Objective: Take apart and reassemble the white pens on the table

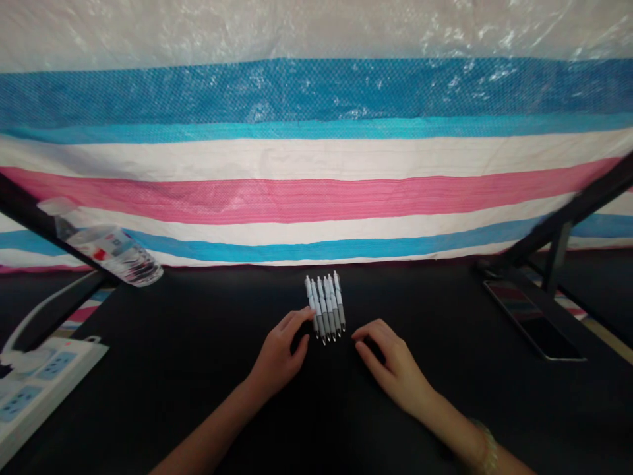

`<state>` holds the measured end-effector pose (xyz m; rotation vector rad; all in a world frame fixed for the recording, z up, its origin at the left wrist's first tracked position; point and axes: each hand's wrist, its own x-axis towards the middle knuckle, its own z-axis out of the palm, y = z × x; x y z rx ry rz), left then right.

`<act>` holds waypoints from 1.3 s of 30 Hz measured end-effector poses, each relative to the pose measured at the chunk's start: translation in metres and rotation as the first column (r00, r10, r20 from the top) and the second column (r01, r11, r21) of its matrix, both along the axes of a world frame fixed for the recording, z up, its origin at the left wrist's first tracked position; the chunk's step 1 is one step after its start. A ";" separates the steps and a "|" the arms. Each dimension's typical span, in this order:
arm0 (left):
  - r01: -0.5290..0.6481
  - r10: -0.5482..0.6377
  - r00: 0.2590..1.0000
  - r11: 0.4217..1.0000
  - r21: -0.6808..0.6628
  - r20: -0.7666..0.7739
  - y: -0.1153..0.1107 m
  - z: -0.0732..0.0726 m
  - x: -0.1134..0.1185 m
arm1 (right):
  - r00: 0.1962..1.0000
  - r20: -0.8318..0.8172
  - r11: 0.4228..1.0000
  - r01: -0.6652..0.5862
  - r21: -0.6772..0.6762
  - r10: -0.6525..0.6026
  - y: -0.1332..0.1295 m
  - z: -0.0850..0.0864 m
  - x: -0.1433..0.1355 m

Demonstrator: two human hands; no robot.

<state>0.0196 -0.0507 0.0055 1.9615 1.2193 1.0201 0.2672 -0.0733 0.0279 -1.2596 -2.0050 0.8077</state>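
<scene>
Several white and grey click pens (326, 307) lie side by side in a row on the black table (227, 303), clicker ends away from me and tips toward me. My left hand (285, 346) rests at the row's left side, thumb and fingers apart, its fingertips at or touching the leftmost pen. Nothing is held in it. On the other side, my right hand (388, 359) rests on the table a little to the right of the pens, not touching them. Its thumb and index finger are apart, with nothing between them.
At the right lies a dark phone (537, 321) near a black frame leg (554, 257). A clear water bottle (116, 251) leans at the far left. A white power strip (47, 386) with a plugged cable sits at the near left. Behind hangs a striped plastic sheet (316, 198).
</scene>
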 end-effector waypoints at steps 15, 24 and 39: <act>0.212 -0.163 0.935 0.969 0.128 -0.315 -0.003 -0.007 0.001 | 0.988 0.155 0.988 -0.038 0.149 0.015 0.009 -0.026 0.005; 0.206 -0.180 0.935 0.977 0.057 -0.305 -0.004 -0.002 0.002 | 0.980 0.191 0.979 -0.084 0.183 0.049 0.007 -0.022 0.005; 0.287 -0.227 0.852 0.956 0.058 -0.473 -0.005 -0.002 0.001 | 0.981 0.191 0.991 0.011 0.130 -0.036 0.007 -0.012 0.005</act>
